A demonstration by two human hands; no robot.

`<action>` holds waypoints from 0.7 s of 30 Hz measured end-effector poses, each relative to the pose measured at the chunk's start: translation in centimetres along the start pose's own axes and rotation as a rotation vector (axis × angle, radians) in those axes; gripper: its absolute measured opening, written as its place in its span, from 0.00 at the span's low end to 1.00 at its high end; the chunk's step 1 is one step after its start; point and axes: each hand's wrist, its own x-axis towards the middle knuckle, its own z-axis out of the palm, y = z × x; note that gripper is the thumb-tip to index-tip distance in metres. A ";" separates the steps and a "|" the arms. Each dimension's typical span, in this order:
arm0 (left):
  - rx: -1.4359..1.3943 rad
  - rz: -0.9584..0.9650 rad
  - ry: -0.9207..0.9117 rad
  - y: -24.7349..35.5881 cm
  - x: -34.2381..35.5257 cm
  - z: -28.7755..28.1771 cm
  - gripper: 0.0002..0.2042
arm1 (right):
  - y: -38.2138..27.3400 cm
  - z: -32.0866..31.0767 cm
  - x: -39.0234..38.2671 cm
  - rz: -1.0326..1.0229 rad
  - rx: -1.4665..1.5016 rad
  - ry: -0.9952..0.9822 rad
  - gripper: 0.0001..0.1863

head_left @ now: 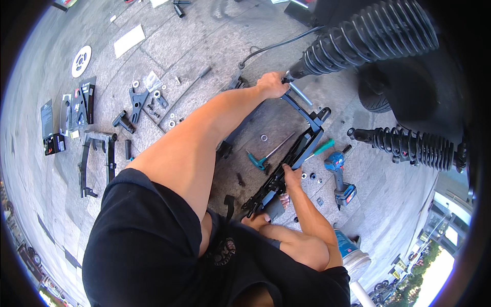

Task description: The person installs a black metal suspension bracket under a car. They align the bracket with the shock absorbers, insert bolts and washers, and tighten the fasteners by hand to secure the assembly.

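Black and long, the metal part [303,145] sits in the middle of the frame. The right hand [292,177] has its grip around it. The left hand [273,85] is by a black coil spring [371,38]; I cannot tell its grip.

A pale disc [81,61] lies on the paving [176,43], near a white sheet [130,41]. A dark box [53,145] lies at far left. Rightward, a blue drill [338,178] rests near a green-handled screwdriver [323,147]; trees [425,267] stand beyond.
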 end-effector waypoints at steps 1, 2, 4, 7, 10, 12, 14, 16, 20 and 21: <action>-0.017 -0.009 -0.006 0.1 -0.2 -0.2 0.21 | 0.0 0.0 0.0 -0.001 -0.003 0.004 0.22; -0.010 0.006 0.008 0.3 -0.4 -0.5 0.22 | 0.1 -0.1 0.0 0.000 -0.007 0.008 0.22; 0.004 0.011 0.026 0.6 -0.7 -0.9 0.22 | 0.1 -0.2 0.0 -0.020 -0.040 0.005 0.20; 0.027 -0.002 0.026 0.9 -1.0 -1.2 0.22 | 0.3 -0.4 0.1 -0.033 -0.048 -0.004 0.19; -0.005 -0.025 0.040 1.0 -1.3 -0.9 0.22 | 0.7 -0.5 0.2 -0.034 -0.040 -0.003 0.18; -0.011 -0.034 0.055 1.1 -1.4 -0.7 0.22 | 0.8 -0.5 0.3 -0.034 -0.054 0.007 0.18; 0.000 -0.047 0.059 1.2 -1.6 -0.7 0.23 | 0.8 -0.5 0.3 -0.020 -0.087 0.030 0.18; -0.030 -0.032 0.052 1.2 -1.7 -0.8 0.23 | 0.5 -0.4 0.1 -0.015 -0.121 0.036 0.18; -0.011 -0.055 0.024 1.4 -1.8 -1.3 0.29 | -0.7 -0.2 -0.5 0.001 -0.183 0.048 0.18; -0.007 -0.062 0.029 1.4 -1.8 -1.2 0.29 | -1.0 -0.2 -0.7 0.000 -0.173 0.049 0.18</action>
